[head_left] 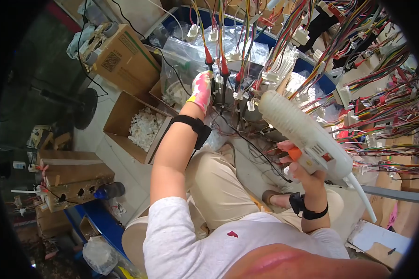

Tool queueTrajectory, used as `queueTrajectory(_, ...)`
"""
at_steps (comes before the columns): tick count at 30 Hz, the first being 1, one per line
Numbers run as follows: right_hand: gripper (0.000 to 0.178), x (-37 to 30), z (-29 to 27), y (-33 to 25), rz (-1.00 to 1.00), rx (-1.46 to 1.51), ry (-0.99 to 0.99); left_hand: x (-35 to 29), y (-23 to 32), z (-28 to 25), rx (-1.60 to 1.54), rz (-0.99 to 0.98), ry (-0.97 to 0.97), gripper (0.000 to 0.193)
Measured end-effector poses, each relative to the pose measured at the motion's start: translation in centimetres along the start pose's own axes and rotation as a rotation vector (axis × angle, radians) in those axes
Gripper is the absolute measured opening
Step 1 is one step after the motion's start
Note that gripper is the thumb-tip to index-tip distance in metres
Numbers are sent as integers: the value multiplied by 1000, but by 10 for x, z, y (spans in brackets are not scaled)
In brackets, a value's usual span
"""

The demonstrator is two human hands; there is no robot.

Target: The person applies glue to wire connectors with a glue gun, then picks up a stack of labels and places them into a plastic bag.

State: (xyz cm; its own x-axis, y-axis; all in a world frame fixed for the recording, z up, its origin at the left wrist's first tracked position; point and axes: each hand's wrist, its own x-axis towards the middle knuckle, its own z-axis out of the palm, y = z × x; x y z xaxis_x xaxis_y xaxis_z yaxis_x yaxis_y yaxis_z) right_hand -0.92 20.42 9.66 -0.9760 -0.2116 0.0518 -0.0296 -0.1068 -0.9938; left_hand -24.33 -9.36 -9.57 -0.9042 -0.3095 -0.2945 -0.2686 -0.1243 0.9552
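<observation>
My left hand (201,91), in a pink, white and yellow glove, reaches forward to the hanging wires. Its fingers are closed at the lower end of a wire bundle, just below a red conical sleeve (209,56); the fingertips are partly hidden. Beside it hangs another bundle with a red sleeve (225,67) and a black lower part. In my right hand (302,169) is a large white hot glue gun (312,132), tilted with its wrapped front end toward the wires. Fingers lie around its handle at the orange trigger (294,153). A white stick (362,200) sticks out of its back end.
Many coloured wire bundles with white connectors (343,95) hang ahead and to the right. An open carton of small white parts (146,129) stands left of my forearm. Behind it is a taped carton (121,60). A blue bin (307,65) holds plastic bags. Black cables cross the floor.
</observation>
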Motion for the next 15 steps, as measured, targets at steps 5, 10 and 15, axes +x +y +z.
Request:
queueTrajectory(5, 48, 0, 2, 1, 0, -28, 58, 5, -1, 5, -108, -95, -51, 33)
queueTrajectory(10, 48, 4, 2, 6, -20, -60, 46, 15, -5, 0, -84, -128, -173, 37)
queueTrajectory(15, 49, 8, 4, 5, -36, -89, 73, 28, -5, 12, -205, -117, -240, 40)
